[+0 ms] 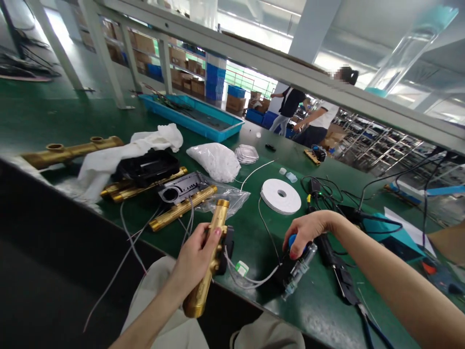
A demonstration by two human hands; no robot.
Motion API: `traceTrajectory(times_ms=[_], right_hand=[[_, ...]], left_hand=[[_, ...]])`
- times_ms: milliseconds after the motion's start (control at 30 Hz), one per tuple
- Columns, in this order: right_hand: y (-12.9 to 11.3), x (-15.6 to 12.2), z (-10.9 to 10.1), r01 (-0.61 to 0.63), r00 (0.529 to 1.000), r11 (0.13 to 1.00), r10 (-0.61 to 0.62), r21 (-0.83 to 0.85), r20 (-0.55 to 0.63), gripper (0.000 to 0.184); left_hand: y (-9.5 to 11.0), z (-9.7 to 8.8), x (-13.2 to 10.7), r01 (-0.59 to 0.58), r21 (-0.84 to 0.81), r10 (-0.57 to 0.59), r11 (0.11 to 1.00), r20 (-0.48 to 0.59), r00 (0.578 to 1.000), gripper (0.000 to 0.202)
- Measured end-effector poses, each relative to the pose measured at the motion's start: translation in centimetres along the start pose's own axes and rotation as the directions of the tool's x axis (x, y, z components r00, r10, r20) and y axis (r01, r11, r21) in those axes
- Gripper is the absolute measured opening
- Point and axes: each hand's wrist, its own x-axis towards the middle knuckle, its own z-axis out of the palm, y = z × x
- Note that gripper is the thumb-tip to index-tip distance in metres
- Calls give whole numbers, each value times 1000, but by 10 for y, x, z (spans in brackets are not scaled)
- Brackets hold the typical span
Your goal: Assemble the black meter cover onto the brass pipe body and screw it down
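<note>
On the far L of the bench (254, 237), a brass manifold (72, 150) lay next to a white cloth (156, 141), w/ a black housing (150, 167) just R of it. A blue tray (227, 132) sat behind. Nearer you, a grey panel (181, 188) lay by a loose brass tube (183, 208); a white bag (216, 162) was beyond them.

Your L hand (196, 254) was wrapped round the brass pipe (204, 286), approx. midway, thumb on top. The pipe was tilted at the bench's front edge, its upper threaded end away from you, the lower end over your lap. A black box (227, 249) was on its R side.

White wires (254, 286) ran from near that box, past a green-and-white tag (241, 268), to a black unit (285, 275). A white roll (269, 194) lay flat farther back.

Your R hand (305, 231) had thumb + fingers pinching the blue cap (292, 239) by the black unit, w/ a clear tube (301, 271) alongside.

Farther R, pliers (348, 291) lay near the front; another person's arm (448, 243) showed at the R edge.
</note>
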Motion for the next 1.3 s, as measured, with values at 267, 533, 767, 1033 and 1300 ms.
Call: traceTrajectory(times_ms=[267,533,767,1033,1300], right_hand=[[-43,35,-5,-81,960,993,55,-86,-275,62],[-47,62,30,-137,816,978,22,-156,-577,82],[-55,58,72,-224,714,973,119,-64,-690,112],[-33,38,89,81,506,997,-30,13,-862,83],[-43,-47,75,632,-19,756,-205,-171,-978,84]], left_hand=[[-12,21,8,-4,124,0,992,30,1000,37],[-9,11,4,31,244,-38,969,22,999,29],[-11,12,3,54,253,-62,966,22,998,26],[-16,6,-5,81,87,-77,993,-48,996,30],[-17,28,-1,129,-351,-116,928,57,992,50]])
